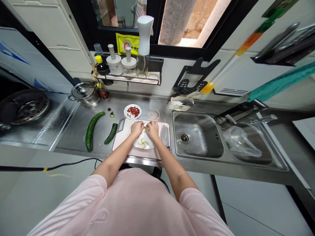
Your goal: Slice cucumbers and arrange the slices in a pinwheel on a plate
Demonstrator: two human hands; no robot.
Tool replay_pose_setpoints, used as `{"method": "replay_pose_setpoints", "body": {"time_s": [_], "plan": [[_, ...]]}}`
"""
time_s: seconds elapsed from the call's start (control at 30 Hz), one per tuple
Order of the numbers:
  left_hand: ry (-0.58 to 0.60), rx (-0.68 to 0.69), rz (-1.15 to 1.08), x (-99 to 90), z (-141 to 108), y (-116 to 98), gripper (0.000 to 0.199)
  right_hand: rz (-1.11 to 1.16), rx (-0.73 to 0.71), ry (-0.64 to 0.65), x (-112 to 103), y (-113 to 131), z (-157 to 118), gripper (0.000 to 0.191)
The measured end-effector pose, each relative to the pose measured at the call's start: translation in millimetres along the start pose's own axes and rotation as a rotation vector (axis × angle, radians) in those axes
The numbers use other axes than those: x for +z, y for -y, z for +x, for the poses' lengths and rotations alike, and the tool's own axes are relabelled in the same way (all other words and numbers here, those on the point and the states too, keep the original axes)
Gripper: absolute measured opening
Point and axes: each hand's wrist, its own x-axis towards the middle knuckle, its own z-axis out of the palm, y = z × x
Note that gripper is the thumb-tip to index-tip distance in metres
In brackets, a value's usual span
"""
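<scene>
A white plate (150, 145) lies on a pale cutting board (123, 134). Several cucumber slices (143, 143) are fanned like a flower on its near part. Over the plate's far part, my left hand (137, 127) and my right hand (152, 129) come close together with fingers pinched. Pale green cucumber slices show at and between the fingertips, though the fingers partly cover them. A wide knife blade (164, 133) rests on the board's right side, beside my right hand. Just beyond the board sits a small white dish (126, 112) of chopped red pieces (133, 111).
Left of the board lie a cut cucumber (111, 133), a whole cucumber (92, 131) and small end scraps (112, 114). Farther left stand a lidded pot (85, 94) and a wok (23, 106). A sink (199, 136) adjoins the board's right. Above is a seasoning shelf (130, 79).
</scene>
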Motion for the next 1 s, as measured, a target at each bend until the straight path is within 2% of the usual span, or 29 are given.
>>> {"method": "replay_pose_setpoints", "body": {"time_s": [0.27, 0.43, 0.73, 1.0], "plan": [[0.003, -0.005, -0.021, -2.3, -1.3, -1.0, 0.018, 0.010, 0.003, 0.034, -0.8, -0.6, 0.3, 0.016], [0.026, -0.033, -0.054, -3.8, -1.8, -0.7, 0.020, 0.039, 0.020, 0.023, -1.0, -2.2, 1.0, 0.018], [0.005, 0.003, -0.066, -1.3, -0.7, 3.1, 0.019, 0.036, 0.021, 0.018, 1.8, -3.9, 1.4, 0.016], [0.029, -0.017, -0.058, -7.2, -3.3, -1.7, 0.020, 0.041, 0.035, 0.013, 0.7, -2.5, 2.0, 0.015]]}}
